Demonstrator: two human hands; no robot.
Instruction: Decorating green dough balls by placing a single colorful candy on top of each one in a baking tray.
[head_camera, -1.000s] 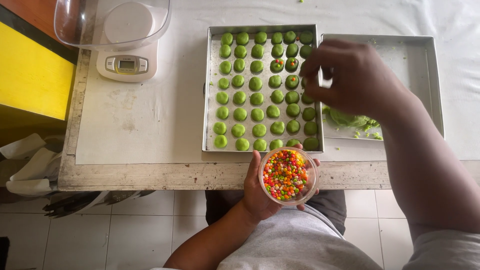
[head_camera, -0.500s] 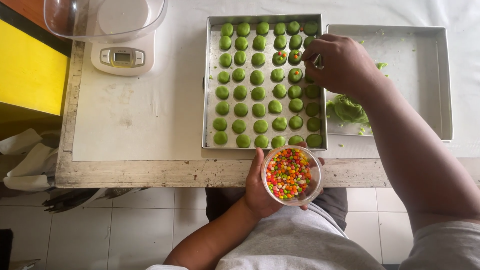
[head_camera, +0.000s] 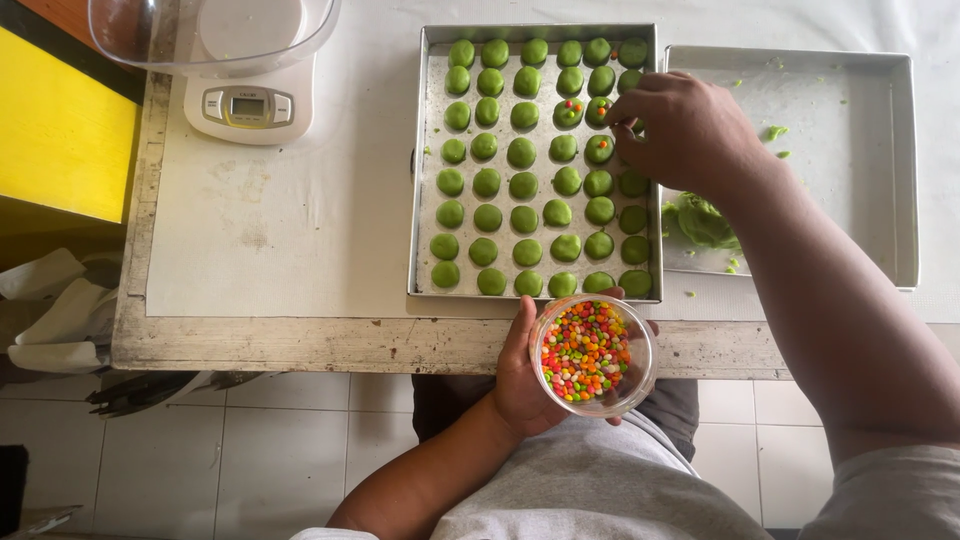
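Observation:
A square metal baking tray (head_camera: 425, 200) holds rows of small round green dough pieces (head_camera: 523, 186). A few near the top right carry coloured bits on top. My right hand (head_camera: 685, 130) hovers over the tray's upper right with fingers pinched at the dough pieces there; what the fingertips hold is too small to tell. My left hand (head_camera: 520, 375) cups a small clear bowl of multicoloured candy bits (head_camera: 588, 352) below the table's front edge, near my lap.
A second metal tray (head_camera: 850, 150) to the right holds a lump of green dough (head_camera: 700, 220) and crumbs. A white kitchen scale (head_camera: 248, 105) with a clear bowl (head_camera: 215, 35) stands at the back left. A yellow surface (head_camera: 60, 130) is at far left.
My right hand has moved up and slightly left along the tray's right columns. The bowl in my left hand has stayed nearly in place.

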